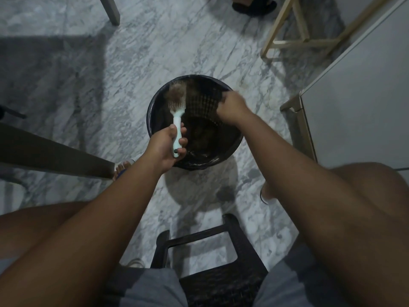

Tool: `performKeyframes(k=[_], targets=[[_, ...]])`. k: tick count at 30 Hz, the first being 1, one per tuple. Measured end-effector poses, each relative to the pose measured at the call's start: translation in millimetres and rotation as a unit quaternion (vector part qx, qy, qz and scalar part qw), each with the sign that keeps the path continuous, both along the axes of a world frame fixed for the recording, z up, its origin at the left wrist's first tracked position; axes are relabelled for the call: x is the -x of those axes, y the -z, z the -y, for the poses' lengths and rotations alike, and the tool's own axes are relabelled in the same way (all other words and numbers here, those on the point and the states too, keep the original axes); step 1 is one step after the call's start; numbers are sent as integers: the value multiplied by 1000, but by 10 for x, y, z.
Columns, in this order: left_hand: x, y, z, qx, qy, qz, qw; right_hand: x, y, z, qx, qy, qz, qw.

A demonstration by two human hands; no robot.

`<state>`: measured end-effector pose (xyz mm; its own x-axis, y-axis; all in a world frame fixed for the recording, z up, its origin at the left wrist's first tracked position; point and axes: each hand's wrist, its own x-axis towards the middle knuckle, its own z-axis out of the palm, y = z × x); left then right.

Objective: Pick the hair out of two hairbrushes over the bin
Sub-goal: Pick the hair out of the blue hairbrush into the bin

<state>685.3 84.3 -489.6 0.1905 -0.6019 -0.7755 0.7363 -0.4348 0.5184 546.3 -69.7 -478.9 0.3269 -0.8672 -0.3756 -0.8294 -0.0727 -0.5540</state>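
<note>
Closest, a dark woven-plastic stool (221, 284) sits between the knees. Further out, the left hand (164, 149) wraps its fingers round the smooth pale-blue handle of a hairbrush (177, 120). Its oval head holds a fuzzy brown mat of hair (176, 92) over a round black lattice-walled bin (205, 103). The right hand (231, 106), blurred, curls above the bin's far rim; I cannot tell what it holds. Grey-veined marble floor (155, 52) lies beyond.

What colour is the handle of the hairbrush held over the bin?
The hairbrush handle is pale mint, dark-tipped; the head view shows it.
</note>
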Motion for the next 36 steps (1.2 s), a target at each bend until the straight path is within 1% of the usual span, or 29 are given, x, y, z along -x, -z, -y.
performKeyframes(k=[1, 2, 3, 4, 6, 7, 8, 10, 12, 15, 18, 20, 22, 23, 24, 25, 26, 27, 28, 29, 30, 31, 32, 33, 34, 35, 36], targets=[[10, -12, 3, 1, 9, 10, 1000, -1, 7, -48, -43, -53, -68, 995], [19, -20, 3, 1, 17, 17, 1000, -19, 18, -90, -59, -74, -83, 992], [26, -23, 2, 1, 24, 22, 999, -44, 43, -122, -50, -61, -41, 996], [34, -24, -2, 1, 31, 23, 999, -79, 42, -167, -24, -27, 34, 999], [49, -22, -17, 1, 43, 20, 999, -183, 44, -267, 52, 28, 185, 981], [58, -19, -25, 2, 48, 17, 999, -233, 54, -284, 80, 29, 222, 971], [69, -15, -30, 2, 52, 13, 999, -271, 69, -287, 97, 18, 225, 969], [90, -5, -36, 3, 54, 6, 999, -303, 98, -264, 115, -10, 194, 974], [94, -1, -41, 11, 51, -7, 999, -299, 100, -224, 134, -11, 184, 974], [80, -1, -44, 14, 49, -23, 998, -294, 63, -193, 170, 22, 230, 958], [90, 31, -50, -2, 30, -46, 998, -315, -53, -131, 231, 69, 297, 924], [87, 85, -72, -16, 6, -62, 998, -324, -192, -51, 298, 103, 335, 888], [72, 129, -109, -23, 1, -51, 998, -314, -358, 25, 356, 134, 373, 846], [66, 136, -122, -21, 4, -44, 999, -301, -406, 53, 373, 145, 387, 831], [61, 130, -129, -17, 6, -41, 999, -279, -429, 65, 377, 155, 391, 825], [58, 113, -131, -11, 7, -40, 999, -257, -402, 66, 372, 159, 387, 829], [53, 92, -126, -6, 6, -40, 999, -229, -352, 46, 357, 160, 369, 843], [44, 70, -120, -1, 5, -40, 999, -197, -262, 26, 335, 162, 341, 863], [35, 52, -112, 4, 4, -37, 999, -156, -172, 3, 300, 158, 299, 892], [25, 37, -107, 10, 5, -32, 999, -98, -79, 0, 253, 144, 242, 926], [19, 28, -104, 15, 8, -24, 1000, -41, 1, -8, 190, 118, 158, 962], [13, 17, -104, 19, 11, -15, 1000, 5, 95, -5, 113, 79, 60, 989], [11, 8, -105, 21, 16, -7, 1000, 41, 149, -5, 34, 36, -21, 999], [9, -1, -107, 23, 22, -2, 999, 52, 194, -13, -21, 9, -65, 998], [9, -4, -108, 25, 29, 1, 999, 37, 183, -47, -40, 1, -57, 998], [13, -5, -111, 26, 36, 3, 999, 8, 174, -76, -31, 7, -10, 999], [20, -2, -112, 26, 43, 5, 999, -39, 138, -112, -3, 18, 56, 998]])
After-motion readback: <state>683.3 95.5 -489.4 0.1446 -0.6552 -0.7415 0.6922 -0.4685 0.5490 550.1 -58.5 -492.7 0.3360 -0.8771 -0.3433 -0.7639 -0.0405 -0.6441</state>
